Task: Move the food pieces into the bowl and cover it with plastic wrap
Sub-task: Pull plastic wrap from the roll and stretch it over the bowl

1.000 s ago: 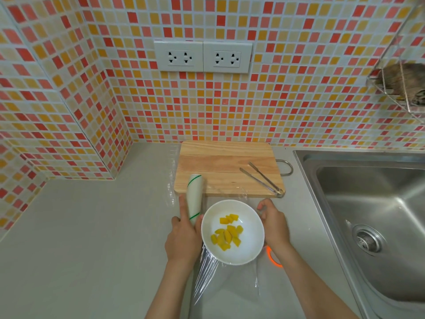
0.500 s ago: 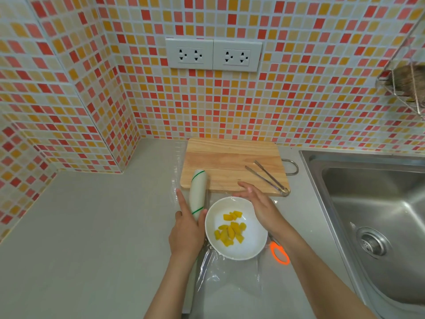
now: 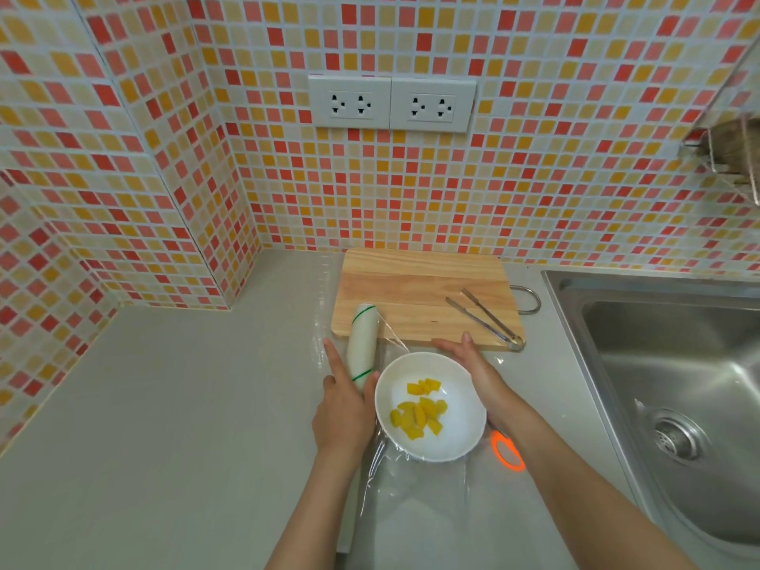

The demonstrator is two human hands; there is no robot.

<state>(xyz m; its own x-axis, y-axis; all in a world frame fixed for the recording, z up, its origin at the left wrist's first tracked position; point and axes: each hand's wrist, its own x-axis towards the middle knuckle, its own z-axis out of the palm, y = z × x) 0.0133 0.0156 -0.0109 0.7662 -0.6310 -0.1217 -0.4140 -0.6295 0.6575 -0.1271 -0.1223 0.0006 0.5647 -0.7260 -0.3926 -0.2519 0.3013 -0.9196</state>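
Note:
A white bowl (image 3: 460, 438) stands on the grey counter and holds several yellow food pieces (image 3: 419, 411). Clear plastic wrap film (image 3: 419, 499) lies under the bowl and spreads toward me. Just left of the bowl, my left hand (image 3: 343, 413) grips the white plastic wrap roll (image 3: 362, 343), index finger stretched along its side. A strip of film runs from the roll toward the bowl's far rim. My right hand (image 3: 479, 368) lies flat with fingers extended along the bowl's far right rim, holding nothing that I can see.
A wooden cutting board (image 3: 415, 294) with metal tongs (image 3: 485, 318) lies behind the bowl against the tiled wall. An orange scissors handle (image 3: 508, 450) shows by my right forearm. A steel sink (image 3: 674, 388) is on the right. Wall sockets (image 3: 390, 102) sit above.
My right hand has slid from the bowl's right side up around its far rim, toward the cutting board. My left hand still holds the roll in place.

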